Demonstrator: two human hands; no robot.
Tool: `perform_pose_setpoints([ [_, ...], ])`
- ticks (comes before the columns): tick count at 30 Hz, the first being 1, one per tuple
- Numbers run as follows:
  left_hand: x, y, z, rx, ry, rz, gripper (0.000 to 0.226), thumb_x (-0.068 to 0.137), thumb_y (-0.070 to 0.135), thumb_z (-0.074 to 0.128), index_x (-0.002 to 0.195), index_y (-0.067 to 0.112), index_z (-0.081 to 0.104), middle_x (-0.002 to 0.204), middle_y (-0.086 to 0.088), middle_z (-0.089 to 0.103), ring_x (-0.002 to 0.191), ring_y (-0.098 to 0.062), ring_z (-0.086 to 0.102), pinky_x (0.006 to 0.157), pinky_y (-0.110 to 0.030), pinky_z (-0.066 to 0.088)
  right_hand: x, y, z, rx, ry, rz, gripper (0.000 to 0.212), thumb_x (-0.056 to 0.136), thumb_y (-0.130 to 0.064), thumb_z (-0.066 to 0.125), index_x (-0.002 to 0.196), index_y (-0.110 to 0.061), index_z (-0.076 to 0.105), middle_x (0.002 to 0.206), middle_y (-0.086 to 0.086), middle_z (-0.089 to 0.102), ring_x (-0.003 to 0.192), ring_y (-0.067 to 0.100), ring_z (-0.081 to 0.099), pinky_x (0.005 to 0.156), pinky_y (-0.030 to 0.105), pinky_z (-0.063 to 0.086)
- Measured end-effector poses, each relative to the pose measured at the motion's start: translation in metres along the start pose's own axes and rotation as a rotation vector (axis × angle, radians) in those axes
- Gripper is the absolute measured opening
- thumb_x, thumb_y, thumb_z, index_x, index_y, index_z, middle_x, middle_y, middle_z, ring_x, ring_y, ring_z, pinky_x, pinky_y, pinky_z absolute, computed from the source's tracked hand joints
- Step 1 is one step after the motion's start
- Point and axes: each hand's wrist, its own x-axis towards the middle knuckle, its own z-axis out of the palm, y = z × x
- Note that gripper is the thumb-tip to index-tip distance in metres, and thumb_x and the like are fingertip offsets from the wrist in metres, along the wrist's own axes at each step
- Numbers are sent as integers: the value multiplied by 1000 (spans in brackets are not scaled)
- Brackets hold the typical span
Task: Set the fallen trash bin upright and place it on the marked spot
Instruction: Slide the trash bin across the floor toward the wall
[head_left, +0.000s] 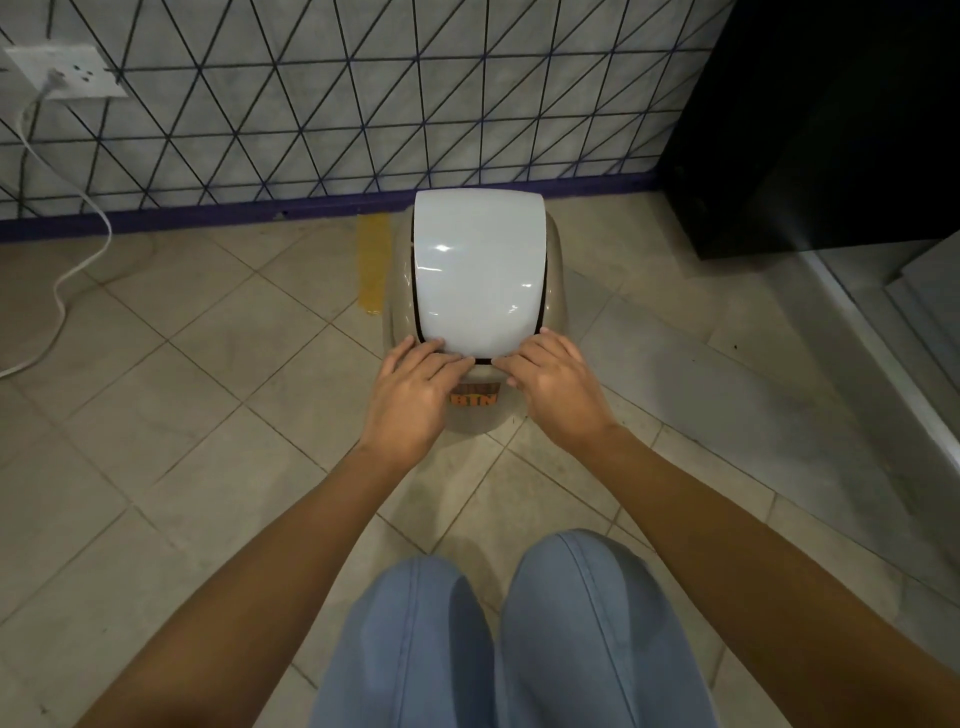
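Observation:
A beige trash bin (556, 291) with a glossy white lid (478, 270) stands upright on the tiled floor, close to the wall. An orange label reading BIN (474, 399) shows on its near side. A strip of yellow tape (373, 265) lies on the floor along the bin's left side, partly hidden by it. My left hand (415, 389) rests on the lid's near left edge, fingers laid flat. My right hand (553, 384) rests on the near right edge the same way. Both hands touch the bin without wrapping around it.
A grey wall with a black triangle pattern and a purple baseboard (208, 215) runs behind the bin. A wall socket (67, 70) with a white cable (62, 291) is at the left. A dark cabinet (831, 130) and a raised ledge (893, 332) stand at the right. My knees (498, 639) are below.

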Motion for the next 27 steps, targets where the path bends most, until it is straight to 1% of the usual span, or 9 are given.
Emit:
perform_pose_setpoints([
  [3, 11, -3, 3, 14, -14, -1, 37, 71, -3, 72, 105, 10, 71, 101, -7, 73, 103, -28, 66, 99, -43, 40, 9, 7, 4, 21, 4, 11, 22, 74, 2, 67, 93, -7, 73, 85, 8, 70, 87, 27, 65, 99, 41, 42],
  [7, 28, -9, 5, 41, -24, 13, 37, 67, -6, 74, 101, 8, 72, 97, -9, 74, 97, -29, 68, 96, -51, 42, 21, 14, 8, 51, 32, 40, 21, 70, 3, 70, 89, -5, 74, 82, 9, 71, 84, 28, 66, 97, 42, 44],
  [9, 37, -10, 6, 50, -22, 21, 38, 66, -6, 74, 100, 9, 73, 95, -7, 75, 94, -27, 69, 95, -48, 44, 29, 19, 9, 69, 28, 40, 24, 67, 5, 72, 88, -5, 74, 81, 9, 71, 83, 28, 66, 96, 43, 44],
  [11, 44, -11, 11, 57, -3, 26, 37, 66, -4, 75, 100, 11, 73, 94, -4, 75, 91, -24, 69, 95, -38, 43, 34, 28, 11, 83, 43, 47, 27, 64, 8, 74, 88, -5, 75, 81, 9, 72, 83, 29, 67, 96, 45, 43],
  [14, 48, -7, 18, 58, 41, 27, 35, 68, -1, 71, 100, 13, 74, 95, -2, 75, 89, -23, 69, 92, -35, 33, 37, 39, 13, 90, 84, 27, 32, 59, 10, 76, 88, -4, 74, 80, 10, 72, 82, 29, 68, 96, 48, 41],
  [16, 48, -8, 23, 57, 68, 40, 32, 74, 2, 63, 101, 14, 73, 96, -1, 75, 90, -22, 69, 92, -35, 33, 37, 43, 17, 91, 116, 8, 33, 59, 10, 77, 89, -4, 75, 80, 10, 73, 81, 29, 68, 96, 47, 40],
  [19, 48, -11, 25, 66, 81, 68, 32, 79, 6, 53, 103, 15, 73, 97, 0, 74, 91, -22, 68, 92, -34, 33, 37, 45, 19, 124, 141, 1, 32, 59, 12, 76, 88, -1, 75, 79, 12, 72, 80, 29, 69, 95, 52, 39],
  [24, 58, -18, 27, 42, 65, 44, 30, 78, 4, 58, 102, 14, 73, 97, -1, 74, 93, -23, 68, 95, -35, 32, 48, 43, 22, 127, 121, 45, 33, 59, 13, 73, 89, 1, 74, 78, 13, 72, 79, 30, 69, 97, 49, 35],
  [27, 64, -26, 28, 50, 43, 62, 31, 79, 6, 53, 102, 14, 72, 97, -2, 74, 94, -24, 68, 94, -35, 32, 55, 41, 24, 129, 106, 52, 32, 59, 12, 73, 90, 2, 74, 77, 14, 72, 79, 31, 69, 97, 48, 34],
])
